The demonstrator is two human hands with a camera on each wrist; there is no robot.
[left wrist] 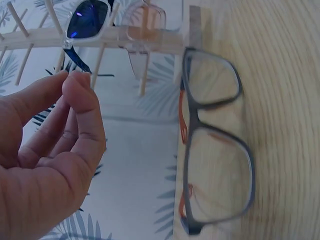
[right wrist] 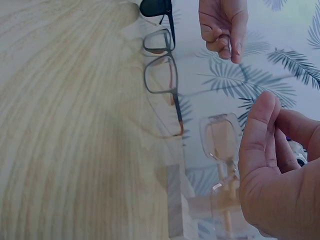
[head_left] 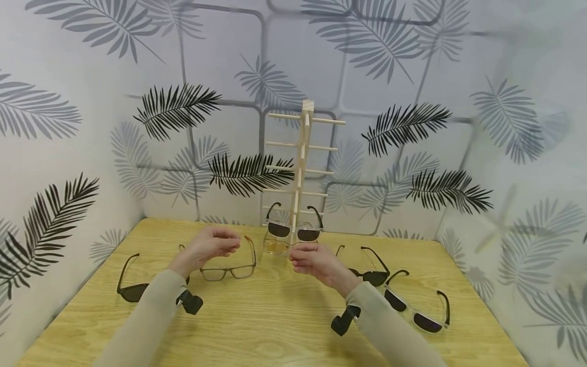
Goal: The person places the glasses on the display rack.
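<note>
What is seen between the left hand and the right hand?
Between left hand and right hand, the head view shows one temple of the grey-framed glasses and orange-tinted glasses on the stand.

"Any words or numbers on the glasses (left wrist: 194,117) at the right of the left wrist view?"

"None that I can read."

"And the sunglasses (head_left: 411,310) at the lower right of the head view?"

"No legible lettering there."

"The wooden rack (head_left: 303,153) near the centre, or the wall (head_left: 302,46) across the top?"

"No readable label, brand or sign on either."
</note>
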